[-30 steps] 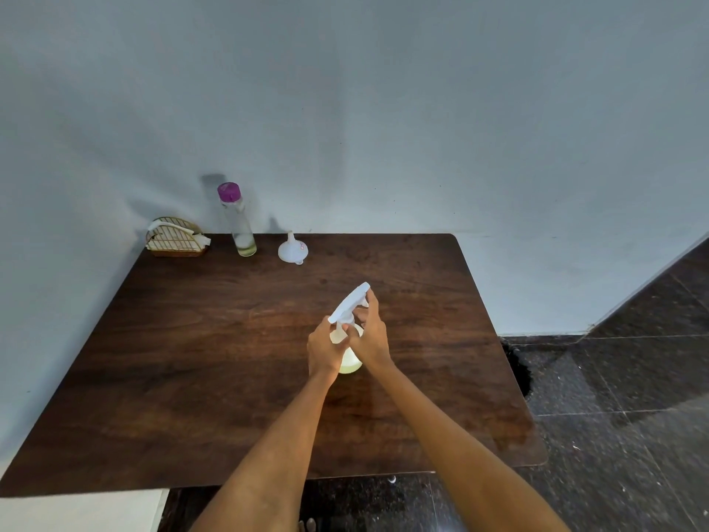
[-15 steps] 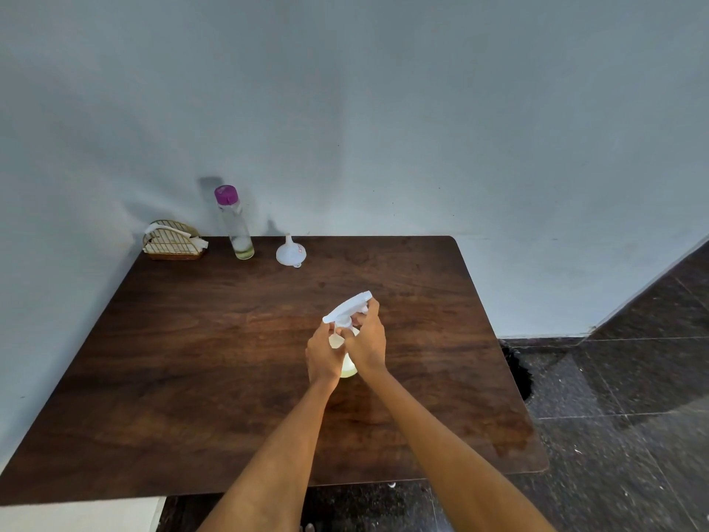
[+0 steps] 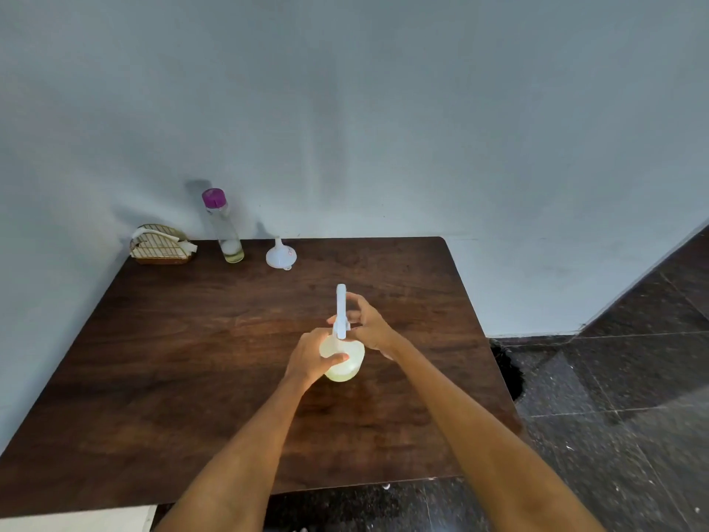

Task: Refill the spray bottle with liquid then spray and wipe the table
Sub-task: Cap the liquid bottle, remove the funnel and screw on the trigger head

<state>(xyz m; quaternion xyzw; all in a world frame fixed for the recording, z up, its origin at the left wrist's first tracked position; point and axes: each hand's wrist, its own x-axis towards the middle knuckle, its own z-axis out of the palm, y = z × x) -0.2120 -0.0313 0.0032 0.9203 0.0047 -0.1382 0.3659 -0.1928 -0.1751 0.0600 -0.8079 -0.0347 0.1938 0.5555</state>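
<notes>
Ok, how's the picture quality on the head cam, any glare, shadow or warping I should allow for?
Head view: wide-angle bend bows the table edges; soft overall; dull sheen patches on the wood, no harsh glare; tall bottle and funnel throw shadows on the wall behind them; spray bottle is readable.

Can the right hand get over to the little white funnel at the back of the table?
Probably yes. The funnel stands by itself with bare table between it and the right hand. But that hand is busy at the spray bottle head, so it would have to let go first.
</notes>
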